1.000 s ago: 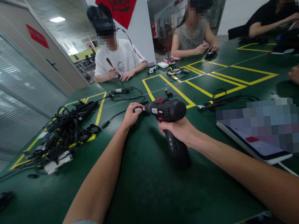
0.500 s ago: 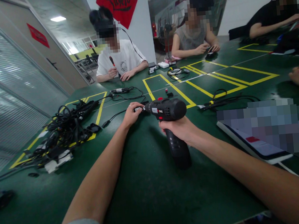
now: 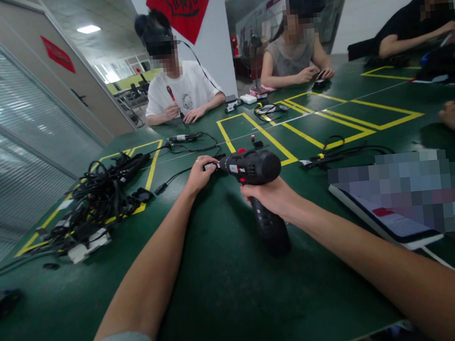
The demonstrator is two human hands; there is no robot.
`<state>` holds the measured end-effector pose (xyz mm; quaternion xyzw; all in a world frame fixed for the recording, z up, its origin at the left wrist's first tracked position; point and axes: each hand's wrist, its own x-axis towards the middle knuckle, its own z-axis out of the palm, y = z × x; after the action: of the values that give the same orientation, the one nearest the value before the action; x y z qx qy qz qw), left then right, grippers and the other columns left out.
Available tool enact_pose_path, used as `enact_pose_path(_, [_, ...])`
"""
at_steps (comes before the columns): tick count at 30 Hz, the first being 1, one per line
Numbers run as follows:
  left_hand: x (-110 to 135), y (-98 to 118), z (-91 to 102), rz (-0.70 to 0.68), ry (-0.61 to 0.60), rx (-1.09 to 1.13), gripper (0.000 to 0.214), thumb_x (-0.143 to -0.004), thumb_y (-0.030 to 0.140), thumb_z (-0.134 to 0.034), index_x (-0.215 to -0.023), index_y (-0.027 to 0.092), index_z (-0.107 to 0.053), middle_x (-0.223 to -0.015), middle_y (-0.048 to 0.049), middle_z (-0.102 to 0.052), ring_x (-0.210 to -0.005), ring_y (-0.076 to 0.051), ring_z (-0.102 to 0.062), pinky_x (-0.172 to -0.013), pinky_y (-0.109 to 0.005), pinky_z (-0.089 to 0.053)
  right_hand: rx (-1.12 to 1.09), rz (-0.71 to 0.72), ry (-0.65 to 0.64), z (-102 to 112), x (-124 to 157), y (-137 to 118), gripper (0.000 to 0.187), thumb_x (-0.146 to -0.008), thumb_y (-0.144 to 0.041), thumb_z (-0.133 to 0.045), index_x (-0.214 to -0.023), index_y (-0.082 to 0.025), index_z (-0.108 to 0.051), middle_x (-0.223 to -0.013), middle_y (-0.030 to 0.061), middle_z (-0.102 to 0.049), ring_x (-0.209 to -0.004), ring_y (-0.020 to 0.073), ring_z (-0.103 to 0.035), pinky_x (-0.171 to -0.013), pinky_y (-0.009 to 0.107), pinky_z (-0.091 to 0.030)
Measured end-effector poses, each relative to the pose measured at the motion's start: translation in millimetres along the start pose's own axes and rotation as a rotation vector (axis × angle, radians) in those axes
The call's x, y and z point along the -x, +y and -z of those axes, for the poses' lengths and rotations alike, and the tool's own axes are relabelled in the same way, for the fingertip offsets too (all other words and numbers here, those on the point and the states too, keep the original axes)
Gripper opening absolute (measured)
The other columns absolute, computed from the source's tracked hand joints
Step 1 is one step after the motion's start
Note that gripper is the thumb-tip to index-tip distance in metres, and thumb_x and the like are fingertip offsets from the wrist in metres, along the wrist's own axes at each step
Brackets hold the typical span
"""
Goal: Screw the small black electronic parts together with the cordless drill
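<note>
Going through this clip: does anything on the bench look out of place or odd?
Yes: the tangled heap of black cables at the left spills across the yellow taped outline instead of lying within it, and it looks far messier than the other cords.

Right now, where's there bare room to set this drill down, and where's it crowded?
Bare green table mat shows beside the cordless drill's grip, between your left forearm and right forearm. It's crowded to the left, at the heap of black cables.

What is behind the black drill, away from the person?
Behind the cordless drill lies a yellow tape rectangle on the green table, with a small black item inside it. The drill body hides the rectangle's near edge.
</note>
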<state>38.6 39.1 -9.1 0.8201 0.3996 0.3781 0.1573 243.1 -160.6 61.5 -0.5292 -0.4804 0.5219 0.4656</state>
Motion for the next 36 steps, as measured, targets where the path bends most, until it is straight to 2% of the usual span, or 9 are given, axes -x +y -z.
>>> enact_pose_path(13, [0.2, -0.1, -0.4, 0.0, 0.005, 0.025, 0.028, -0.078, 0.031, -0.057, -0.097, 0.018, -0.072, -0.107, -0.0077, -0.066, -0.109, -0.024, -0.057, -0.106, -0.043, -0.043, 0.014, -0.023, -0.009, 0.2, 1.6, -1.8, 0.005, -0.065, -0.016, -0.063, -0.063, -0.017, -0.059, -0.057, 0.0016, -0.057, -0.054, 0.0157, -0.051, -0.054, 0.03, -0.039])
enact_pose_path(28, [0.0, -3.7, -1.3, -0.003, 0.006, 0.008, 0.028, -0.08, 0.032, -0.056, -0.098, 0.019, -0.073, -0.108, -0.0072, -0.066, -0.111, -0.024, -0.056, -0.108, -0.042, -0.042, 0.02, 0.018, -0.022, 1.4, -1.2, 1.9, 0.003, -0.064, -0.018, -0.063, -0.067, -0.017, -0.062, -0.061, 0.003, -0.06, -0.056, 0.0169, -0.054, -0.055, 0.032, -0.04])
enact_pose_path(36, [-0.1, -1.0, -0.6, 0.01, 0.001, 0.008, 0.028, -0.079, 0.032, -0.056, -0.097, 0.019, -0.072, -0.108, -0.0077, -0.065, -0.111, -0.024, -0.055, -0.108, -0.043, -0.041, 0.021, 0.022, -0.023, 1.4, -1.4, 1.8, 0.003, -0.065, -0.019, -0.063, -0.064, -0.017, -0.06, -0.06, 0.0034, -0.059, -0.056, 0.0169, -0.053, -0.055, 0.032, -0.041])
